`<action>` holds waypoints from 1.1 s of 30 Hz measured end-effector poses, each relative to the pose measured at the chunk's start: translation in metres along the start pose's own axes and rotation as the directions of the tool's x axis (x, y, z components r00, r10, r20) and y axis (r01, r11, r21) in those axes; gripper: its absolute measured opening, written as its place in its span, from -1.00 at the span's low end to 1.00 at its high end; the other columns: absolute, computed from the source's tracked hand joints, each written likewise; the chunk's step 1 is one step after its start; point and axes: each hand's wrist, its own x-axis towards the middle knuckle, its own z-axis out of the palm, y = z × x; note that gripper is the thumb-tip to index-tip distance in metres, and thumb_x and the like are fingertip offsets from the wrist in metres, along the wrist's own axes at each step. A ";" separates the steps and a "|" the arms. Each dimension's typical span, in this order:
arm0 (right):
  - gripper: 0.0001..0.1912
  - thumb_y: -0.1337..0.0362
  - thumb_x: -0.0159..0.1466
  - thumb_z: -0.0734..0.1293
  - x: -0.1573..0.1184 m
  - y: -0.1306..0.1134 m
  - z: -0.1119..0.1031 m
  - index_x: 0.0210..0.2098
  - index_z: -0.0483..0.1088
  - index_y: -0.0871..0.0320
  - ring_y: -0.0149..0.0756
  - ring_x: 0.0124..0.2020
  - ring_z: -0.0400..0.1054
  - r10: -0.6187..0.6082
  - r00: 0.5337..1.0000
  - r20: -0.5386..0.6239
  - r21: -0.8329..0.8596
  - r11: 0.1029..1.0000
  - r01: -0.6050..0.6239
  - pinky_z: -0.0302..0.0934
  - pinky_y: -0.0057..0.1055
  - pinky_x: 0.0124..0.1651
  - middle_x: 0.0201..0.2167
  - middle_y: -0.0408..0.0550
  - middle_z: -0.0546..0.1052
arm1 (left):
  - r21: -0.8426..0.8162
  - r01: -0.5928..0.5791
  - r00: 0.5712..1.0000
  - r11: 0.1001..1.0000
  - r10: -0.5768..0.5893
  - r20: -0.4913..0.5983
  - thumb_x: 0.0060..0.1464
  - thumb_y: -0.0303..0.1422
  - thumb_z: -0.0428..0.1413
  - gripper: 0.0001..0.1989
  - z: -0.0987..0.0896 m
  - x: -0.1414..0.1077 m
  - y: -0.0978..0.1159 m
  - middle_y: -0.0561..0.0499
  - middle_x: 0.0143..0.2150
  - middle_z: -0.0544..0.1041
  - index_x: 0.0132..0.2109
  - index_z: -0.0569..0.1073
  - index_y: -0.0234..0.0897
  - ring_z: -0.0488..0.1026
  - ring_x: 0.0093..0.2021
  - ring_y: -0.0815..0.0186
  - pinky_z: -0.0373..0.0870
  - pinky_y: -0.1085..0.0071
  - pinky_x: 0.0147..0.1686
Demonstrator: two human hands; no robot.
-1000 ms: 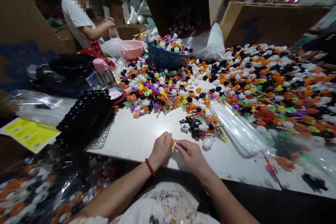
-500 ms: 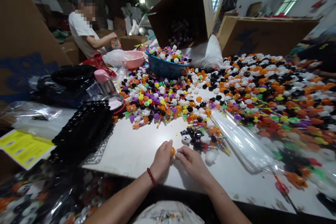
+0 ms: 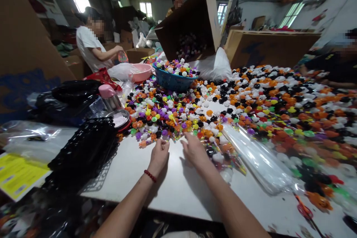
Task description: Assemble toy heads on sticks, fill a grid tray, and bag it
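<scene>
My left hand (image 3: 159,155), with a red bead bracelet (image 3: 150,176) at the wrist, is at the near edge of the pile of small plastic toys (image 3: 170,109). Its fingers are curled together, and whatever they pinch is too small to make out. To its right, my right hand (image 3: 194,149) reaches to the same edge with fingers stretched toward the toys, some fingertips hidden. Orange, white, black and purple toy heads on bead-filled tubes make up the pile. Beside my right forearm lies a small group of toys (image 3: 219,156), partly covered by the arm.
Clear plastic bags (image 3: 258,158) lie to the right, with red-handled scissors (image 3: 305,210) near the front edge. A black plastic basket (image 3: 83,148) and a metal tin (image 3: 119,119) stand left. Behind are a blue basket (image 3: 175,81), a pink basin (image 3: 142,72) and a tilted carton (image 3: 213,22). Other people sit around.
Both hands have moved forward from the table's front to the pile's edge and spread apart. The orange and white pieces between my fingers no longer show there. The view has shifted slightly.
</scene>
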 end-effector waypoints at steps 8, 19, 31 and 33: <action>-0.30 0.55 0.19 0.17 0.037 -0.021 0.071 0.33 0.08 0.34 0.05 0.08 0.33 0.018 0.998 0.055 0.041 0.999 -0.020 0.25 -0.07 0.13 0.03 0.31 0.45 | 0.225 -0.155 0.979 0.962 0.180 -0.095 0.19 -0.29 0.00 -0.80 -0.013 0.014 0.010 -0.08 -0.18 0.50 -0.08 0.38 -0.24 0.45 -0.17 0.17 0.36 0.26 -0.16; -0.50 0.18 0.35 0.14 -0.043 -0.013 0.029 0.23 0.28 0.20 -0.07 0.17 0.32 0.256 0.962 0.099 0.476 0.836 -0.272 0.22 -0.08 0.22 0.15 0.17 0.43 | 0.653 -0.533 0.845 0.538 0.309 0.436 0.11 -0.58 -0.04 -0.62 -0.015 0.093 0.039 -0.22 0.08 0.36 0.06 0.42 -0.30 0.48 -0.06 0.10 0.42 0.24 -0.11; -0.60 0.10 0.31 0.21 -0.073 -0.024 0.006 -0.01 0.45 0.20 -0.28 -0.37 0.38 0.268 0.953 0.140 0.602 0.741 -0.297 0.25 -0.38 -0.28 -0.41 -0.06 0.53 | 0.518 -0.555 0.820 0.651 0.322 0.473 0.20 -0.42 0.00 -0.61 -0.013 0.096 0.031 -0.19 0.05 0.36 0.17 0.33 -0.24 0.43 -0.03 0.13 0.33 0.26 0.00; -0.62 0.10 0.29 0.22 -0.075 -0.022 0.000 -0.05 0.47 0.18 -0.28 -0.37 0.38 0.256 0.958 0.128 0.608 0.743 -0.280 0.26 -0.38 -0.27 -0.42 -0.08 0.53 | 0.467 -0.513 0.838 0.721 0.302 0.455 0.17 -0.40 0.05 -0.59 -0.011 0.094 0.029 -0.17 0.02 0.38 0.17 0.34 -0.22 0.44 -0.06 0.14 0.33 0.25 -0.01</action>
